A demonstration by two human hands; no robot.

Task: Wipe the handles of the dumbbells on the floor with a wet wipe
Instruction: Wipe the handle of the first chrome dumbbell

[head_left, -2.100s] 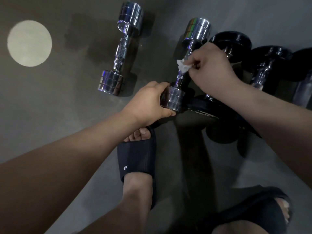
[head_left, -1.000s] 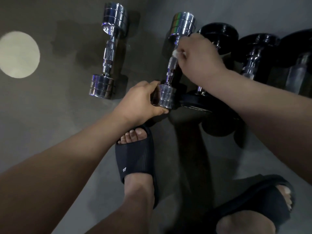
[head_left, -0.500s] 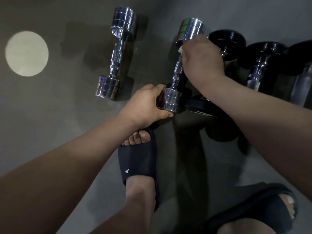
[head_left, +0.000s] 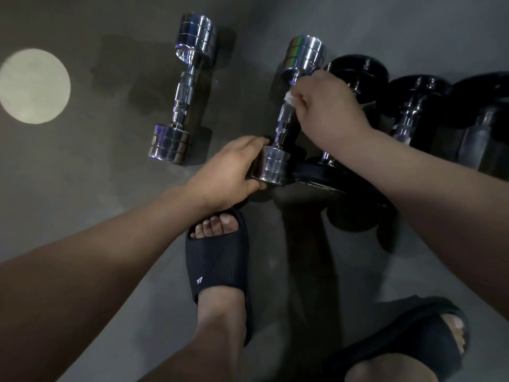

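Observation:
Two chrome dumbbells lie on the grey floor. The left chrome dumbbell (head_left: 183,89) lies untouched. My left hand (head_left: 231,172) grips the near head of the right chrome dumbbell (head_left: 285,117). My right hand (head_left: 327,106) curls round the upper part of its handle and holds a white wet wipe (head_left: 289,97) against the metal. Only a small corner of the wipe shows beside my fingers.
Black dumbbells (head_left: 407,111) lie in a row right of the chrome one, touching it. A pale round light patch (head_left: 33,85) marks the floor at far left. My feet in dark slides (head_left: 217,260) stand just below the dumbbells.
My right hand has slid the wipe up the handle from its middle toward the far head. My left hand has kept its hold on the near head.

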